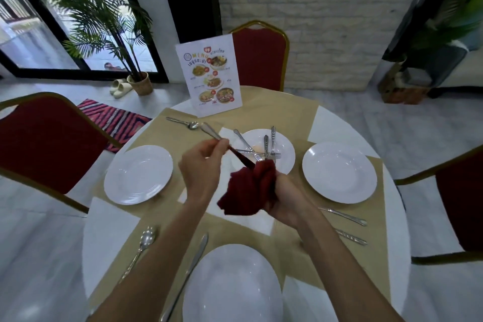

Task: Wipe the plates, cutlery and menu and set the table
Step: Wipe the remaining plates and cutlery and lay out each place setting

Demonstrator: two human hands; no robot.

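Observation:
My left hand (202, 165) pinches the handle of a piece of cutlery (213, 133) above the table's middle. Its far end is buried in a dark red cloth (248, 188), which my right hand (286, 198) grips. Behind them, a white plate (286, 146) holds several pieces of cutlery. Other white plates lie at the left (138, 175), the right (339, 175) and the near edge (232, 285). A spoon (142, 246) and a knife (190, 266) lie left of the near plate. A standing menu (209, 76) is at the far side.
The round white table (104, 240) carries tan placemats and white napkins. Two pieces of cutlery (345, 225) lie at the right, and a spoon (183, 123) near the menu. Red chairs stand at the left (44, 144), far side (261, 57) and right (460, 204).

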